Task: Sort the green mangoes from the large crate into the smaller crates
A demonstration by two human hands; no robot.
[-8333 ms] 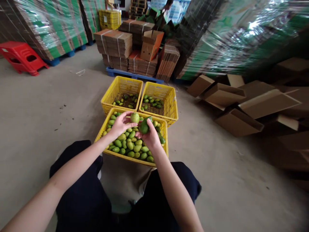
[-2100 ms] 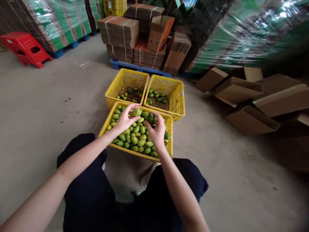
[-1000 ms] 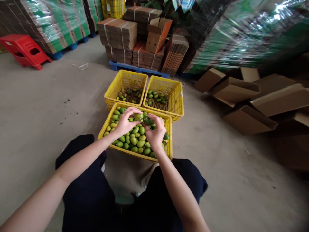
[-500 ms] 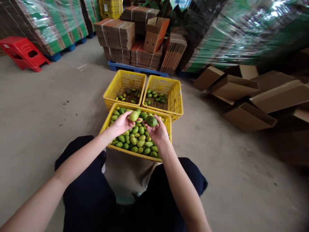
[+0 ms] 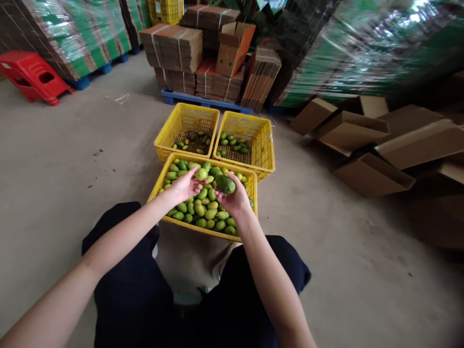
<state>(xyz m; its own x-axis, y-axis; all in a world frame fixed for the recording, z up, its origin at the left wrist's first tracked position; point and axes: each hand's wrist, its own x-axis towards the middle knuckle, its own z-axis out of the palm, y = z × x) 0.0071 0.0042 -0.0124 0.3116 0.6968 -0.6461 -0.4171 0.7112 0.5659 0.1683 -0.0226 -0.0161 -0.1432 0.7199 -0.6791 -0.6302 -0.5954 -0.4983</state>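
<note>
Over the front yellow crate, both my hands hold up fruit. My left hand is closed on a yellow-green oval fruit, held mostly between thumb and fingers. Just to its right, my right hand grips a dark green oval fruit, larger and lying lengthwise in the fingers. The two fruits are close together but apart. Under them the crate is filled with many similar fruits, from green to yellow-green. I cannot tell for certain which kind of fruit it is.
Behind the front crate stand a left yellow crate and a right yellow crate, each with some fruit at the bottom. Flattened cartons are stacked on a blue pallet. Open cardboard boxes lie right; a red stool is left.
Both fruits have been turned in my fingers: the left one now shows a rounder side, the right one tilts lengthwise. My right hand has shifted slightly; the crates stay put.
</note>
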